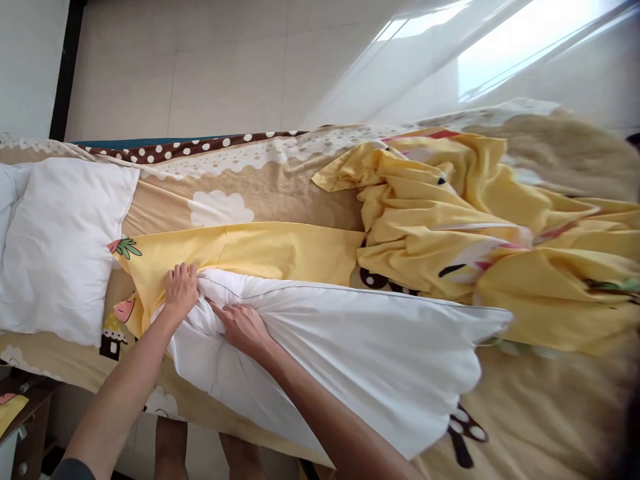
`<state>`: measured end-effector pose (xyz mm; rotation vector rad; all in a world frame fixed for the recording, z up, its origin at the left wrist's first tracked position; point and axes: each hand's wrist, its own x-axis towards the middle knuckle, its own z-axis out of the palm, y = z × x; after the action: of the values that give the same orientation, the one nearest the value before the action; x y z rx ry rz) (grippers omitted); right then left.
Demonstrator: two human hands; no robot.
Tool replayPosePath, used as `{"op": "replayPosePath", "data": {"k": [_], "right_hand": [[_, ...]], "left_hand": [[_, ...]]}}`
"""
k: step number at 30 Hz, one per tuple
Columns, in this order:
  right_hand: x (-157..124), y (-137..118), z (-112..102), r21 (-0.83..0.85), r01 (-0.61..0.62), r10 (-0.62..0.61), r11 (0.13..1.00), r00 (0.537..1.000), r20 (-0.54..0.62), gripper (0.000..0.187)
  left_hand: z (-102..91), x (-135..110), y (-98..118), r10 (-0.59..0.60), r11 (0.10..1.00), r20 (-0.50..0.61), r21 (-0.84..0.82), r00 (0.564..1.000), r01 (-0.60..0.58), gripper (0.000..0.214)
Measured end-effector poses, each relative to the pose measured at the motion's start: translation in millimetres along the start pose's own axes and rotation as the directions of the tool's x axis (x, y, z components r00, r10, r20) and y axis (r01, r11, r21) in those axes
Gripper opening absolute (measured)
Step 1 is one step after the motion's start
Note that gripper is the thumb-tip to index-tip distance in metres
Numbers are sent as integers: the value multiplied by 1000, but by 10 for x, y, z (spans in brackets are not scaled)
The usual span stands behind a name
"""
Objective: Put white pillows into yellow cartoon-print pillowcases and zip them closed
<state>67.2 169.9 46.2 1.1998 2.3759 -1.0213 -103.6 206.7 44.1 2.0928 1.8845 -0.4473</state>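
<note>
Grip: left hand (182, 290) curled tight on bunched case (280, 250); right hand (244, 327) on pillow (375, 347), pinch hidden, cannot tell | Pillow: mid-bed (300, 200), reaching near edge, mostly outside case | Step, likely: feeding pillow into case | Next calls for: mouth held, pillow pushed deeper

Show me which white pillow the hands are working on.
The middle pillow, bunched up at the left hand and right hand; the far-left pillow lies untouched.

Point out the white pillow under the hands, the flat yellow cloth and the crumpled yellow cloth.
White pillow (360, 347), head view: broad middle.
Flat yellow cloth (255, 252), head view: smooth middle.
Crumpled yellow cloth (440, 230), head view: folds near its middle.
</note>
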Motion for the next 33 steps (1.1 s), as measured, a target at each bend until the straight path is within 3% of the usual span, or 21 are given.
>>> {"op": "replayPosePath", "data": {"k": [4, 8, 12, 16, 20, 22, 26, 30, 33], "right_hand": [[-17, -4, -23, 23, 1, -1, 1000, 1000, -7, 73], [35, 17, -63, 73, -23, 24, 997, 1000, -14, 75], [118, 7, -158, 80, -13, 15, 997, 1000, -17, 73], [138, -136, -281, 83, 113, -113, 990, 994, 0, 65], [160, -215, -255, 95, 195, -200, 976, 978, 51, 64], [214, -167, -202, 102, 181, -185, 978, 982, 37, 65], [347, -76, -183, 90, 178, -180, 980, 983, 20, 62], [393, -223, -218, 108, 260, -264, 960, 964, 34, 47], [416, -339, -137, 123, 262, -267, 957, 963, 27, 34]], "left_hand": [[65, 159, -68, -81, 995, 50, 56, 995, 78, 33], [-29, 197, -167, -81, 994, 71, 77, 994, 75, 37], [-116, 311, -104, -99, 992, 97, 88, 990, 90, 36], [-61, 430, -85, -112, 990, 98, 91, 989, 104, 31], [-42, 447, -184, -153, 984, 127, 107, 980, 140, 33], [-100, 432, -200, -117, 988, 145, 115, 983, 101, 33], [-241, 471, -82, 122, 980, 67, 148, 990, -131, 37], [-255, 613, 199, 139, 975, -45, 181, 989, -129, 38], [-239, 642, 428, 195, 966, -47, 181, 980, -184, 36]]}}
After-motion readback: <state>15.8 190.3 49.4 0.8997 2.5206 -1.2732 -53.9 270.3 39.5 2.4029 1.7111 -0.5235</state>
